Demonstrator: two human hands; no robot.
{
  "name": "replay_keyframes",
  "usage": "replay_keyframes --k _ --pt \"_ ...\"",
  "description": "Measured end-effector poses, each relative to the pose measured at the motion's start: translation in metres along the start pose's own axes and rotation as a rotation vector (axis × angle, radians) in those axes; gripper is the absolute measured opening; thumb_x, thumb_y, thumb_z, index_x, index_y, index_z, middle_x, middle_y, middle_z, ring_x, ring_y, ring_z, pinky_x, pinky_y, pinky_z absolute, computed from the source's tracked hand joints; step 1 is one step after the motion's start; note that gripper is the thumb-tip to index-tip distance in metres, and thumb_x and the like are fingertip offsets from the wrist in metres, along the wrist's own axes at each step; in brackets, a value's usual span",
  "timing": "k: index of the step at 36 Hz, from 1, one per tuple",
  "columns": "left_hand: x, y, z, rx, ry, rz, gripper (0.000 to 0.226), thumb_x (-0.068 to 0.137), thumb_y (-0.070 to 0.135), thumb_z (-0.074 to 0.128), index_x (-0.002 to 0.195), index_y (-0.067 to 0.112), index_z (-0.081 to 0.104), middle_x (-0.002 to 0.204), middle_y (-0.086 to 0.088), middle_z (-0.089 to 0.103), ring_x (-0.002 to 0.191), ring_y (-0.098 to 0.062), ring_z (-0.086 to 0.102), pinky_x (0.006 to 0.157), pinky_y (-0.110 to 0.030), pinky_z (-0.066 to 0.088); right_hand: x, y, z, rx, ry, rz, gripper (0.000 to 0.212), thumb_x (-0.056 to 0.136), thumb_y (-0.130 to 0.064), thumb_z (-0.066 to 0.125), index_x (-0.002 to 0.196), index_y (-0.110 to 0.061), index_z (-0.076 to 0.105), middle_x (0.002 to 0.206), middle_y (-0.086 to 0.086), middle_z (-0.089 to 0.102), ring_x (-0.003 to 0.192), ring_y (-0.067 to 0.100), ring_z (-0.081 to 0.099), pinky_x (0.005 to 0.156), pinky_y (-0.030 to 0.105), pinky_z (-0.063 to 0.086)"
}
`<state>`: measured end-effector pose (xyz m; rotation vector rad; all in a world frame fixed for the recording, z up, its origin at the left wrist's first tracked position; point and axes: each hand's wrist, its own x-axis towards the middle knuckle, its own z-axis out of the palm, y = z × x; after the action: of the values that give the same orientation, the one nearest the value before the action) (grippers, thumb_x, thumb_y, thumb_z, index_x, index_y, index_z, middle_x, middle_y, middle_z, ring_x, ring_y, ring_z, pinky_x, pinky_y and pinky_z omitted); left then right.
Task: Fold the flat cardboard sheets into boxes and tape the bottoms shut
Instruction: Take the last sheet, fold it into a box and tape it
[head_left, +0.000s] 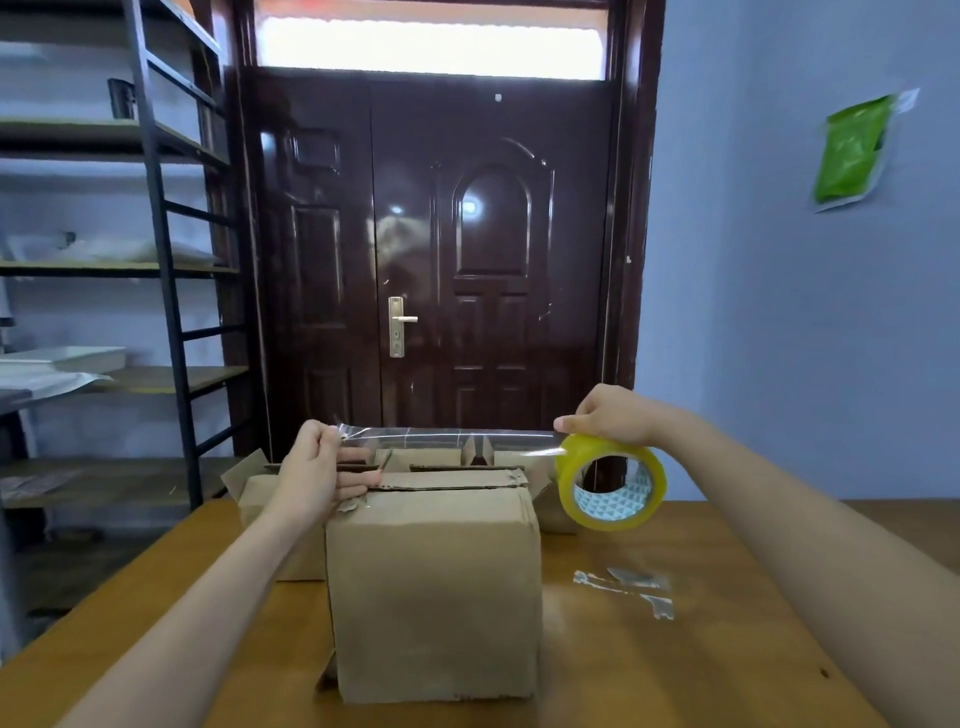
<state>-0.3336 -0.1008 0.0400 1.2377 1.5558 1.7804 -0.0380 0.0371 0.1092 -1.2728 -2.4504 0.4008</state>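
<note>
The brown wooden worktop (727, 675) holds a big cardboard box (434, 592), more boxes (260, 499) behind it, and tape scraps (628, 590) nearby.

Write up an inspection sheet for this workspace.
Surface: wooden table.
Job's things: folded cardboard box stands in front, flaps closed; more boxes behind it; tape strip stretched above it.
Clutter: tape scraps on the table.
Grippers: left hand pinches the strip's end; right hand grips the tape roll.
Cables: nothing seen.
Surroundings: dark door, metal shelving, green packet on the wall.
</note>
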Motion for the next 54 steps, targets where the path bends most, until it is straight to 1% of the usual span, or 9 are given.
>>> replay_keyframes --k 9,13,23,33,36,41,45,49,54 --pt "0.002 -0.008 0.012 0.176 0.109 0.062 0.025 0.104 0.027 0.026 0.1 0.008 0.042 0.09 -0.019 0.065 0.072 -0.024 0.071 0.068 -0.04 0.059 -0.001 0.006 0.016 -0.084 -0.037 0.05 0.052 0.093 -0.044 0.054 0.05 -0.017 0.048 0.049 -0.003 0.04 0.046 0.011 0.039 0.056 0.026 0.038" --pt "0.003 -0.014 0.012 0.181 0.164 0.074 0.025 0.104 0.025 0.024 0.099 0.007 0.042 0.089 -0.021 0.064 0.069 -0.022 0.071 0.065 -0.035 0.059 0.0 0.004 0.024 -0.098 -0.046 0.054 0.05 0.094 -0.043 0.053 0.051 -0.018 0.049 0.05 -0.005 0.041 0.047 0.01 0.04 0.054 0.024 0.037" --pt "-0.003 -0.013 0.012 0.127 0.176 0.058 0.024 0.104 0.02 0.026 0.099 0.006 0.045 0.087 -0.02 0.065 0.074 -0.024 0.071 0.065 -0.031 0.057 0.011 0.007 0.045 -0.134 -0.072 0.114 0.046 0.092 -0.045 0.053 0.059 -0.014 0.053 0.054 -0.001 0.04 0.051 0.014 0.037 0.055 0.031 0.036" --pt "-0.005 -0.014 0.006 0.055 0.176 0.014 0.026 0.103 0.018 0.033 0.099 0.0 0.051 0.085 -0.02 0.069 0.074 -0.021 0.072 0.068 -0.03 0.059 0.014 0.008 0.06 -0.124 -0.087 0.146 0.047 0.093 -0.044 0.055 0.052 -0.023 0.044 0.055 -0.007 0.042 0.051 0.009 0.04 0.052 0.021 0.031" --pt "-0.007 -0.015 0.005 0.025 0.192 -0.001 0.024 0.101 0.014 0.036 0.095 -0.001 0.054 0.085 -0.02 0.069 0.074 -0.021 0.072 0.064 -0.025 0.059 0.013 0.009 0.068 -0.141 -0.11 0.144 0.047 0.093 -0.043 0.054 0.054 -0.018 0.044 0.054 -0.003 0.04 0.051 0.012 0.039 0.053 0.022 0.028" --pt "-0.008 -0.014 0.007 -0.053 0.236 -0.043 0.024 0.098 0.008 0.041 0.077 0.004 0.052 0.081 -0.018 0.068 0.076 -0.021 0.072 0.063 -0.02 0.057 0.007 0.004 0.084 -0.188 -0.096 0.105 0.044 0.096 -0.037 0.05 0.055 -0.023 0.04 0.055 -0.005 0.041 0.051 0.01 0.037 0.052 0.025 0.029" --pt "-0.011 -0.015 0.008 -0.018 0.318 -0.033 0.019 0.094 0.009 0.047 0.079 0.001 0.056 0.077 -0.011 0.067 0.071 -0.016 0.069 0.052 -0.014 0.05 0.007 0.003 0.091 -0.215 -0.087 0.087 0.046 0.098 -0.035 0.047 0.053 -0.025 0.038 0.055 -0.005 0.041 0.051 0.01 0.035 0.053 0.028 0.031" --pt "-0.012 -0.018 0.008 0.057 0.363 0.012 0.022 0.091 0.012 0.051 0.07 0.005 0.052 0.07 -0.006 0.062 0.065 -0.017 0.055 0.06 -0.029 0.045 0.007 0.0 0.093 -0.266 -0.07 0.088 0.046 0.098 -0.036 0.046 0.054 -0.024 0.039 0.055 -0.006 0.042 0.051 0.01 0.036 0.055 0.029 0.034" --pt "-0.015 -0.02 0.01 0.028 0.376 -0.026 0.024 0.09 0.01 0.049 0.068 0.005 0.054 0.069 -0.004 0.062 0.067 -0.016 0.052 0.069 -0.033 0.044 0.006 -0.002 0.093 -0.282 -0.068 0.092 0.046 0.098 -0.035 0.044 0.053 -0.026 0.037 0.055 -0.007 0.041 0.051 0.009 0.036 0.053 0.027 0.032"
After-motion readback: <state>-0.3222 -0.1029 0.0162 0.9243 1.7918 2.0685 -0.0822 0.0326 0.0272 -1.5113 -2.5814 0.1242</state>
